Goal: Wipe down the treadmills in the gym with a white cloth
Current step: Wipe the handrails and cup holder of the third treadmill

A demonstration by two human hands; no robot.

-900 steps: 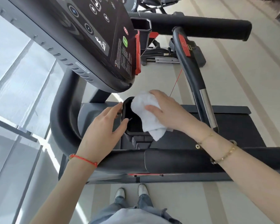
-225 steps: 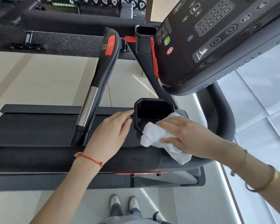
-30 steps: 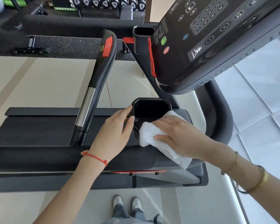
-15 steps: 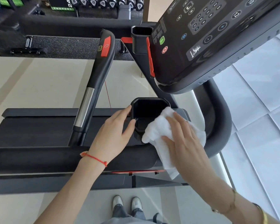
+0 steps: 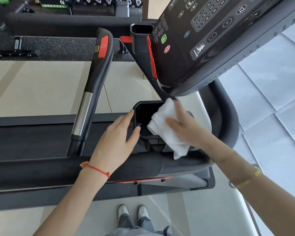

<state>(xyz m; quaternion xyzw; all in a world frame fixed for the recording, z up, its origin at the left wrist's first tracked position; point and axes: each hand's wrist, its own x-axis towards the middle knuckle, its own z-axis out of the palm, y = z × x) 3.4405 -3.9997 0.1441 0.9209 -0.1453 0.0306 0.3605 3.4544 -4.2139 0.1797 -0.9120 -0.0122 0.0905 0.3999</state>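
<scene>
A black treadmill stands before me, its console (image 5: 211,40) tilted at the upper right and its belt (image 5: 32,138) to the left. Below the console sits a black cup holder (image 5: 143,113). My left hand (image 5: 117,140) grips the holder's left wall, thumb inside the rim and fingers outside. My right hand (image 5: 186,128) holds the folded white cloth (image 5: 162,132) against the holder's right rim, index finger stretched toward the far corner. The cloth's loose end hangs down over the padded front bar (image 5: 75,167).
A black handrail (image 5: 95,79) with a red button and a chrome sleeve rises left of the holder. A second cup holder (image 5: 140,36) sits beyond the console. A dumbbell rack (image 5: 95,0) lines the far wall. Window glass (image 5: 271,99) is on the right. My shoes (image 5: 134,213) stand on pale floor.
My right hand has slid the cloth from the holder's near edge up along its right rim toward the far corner. My left hand has kept its grip on the left wall.
</scene>
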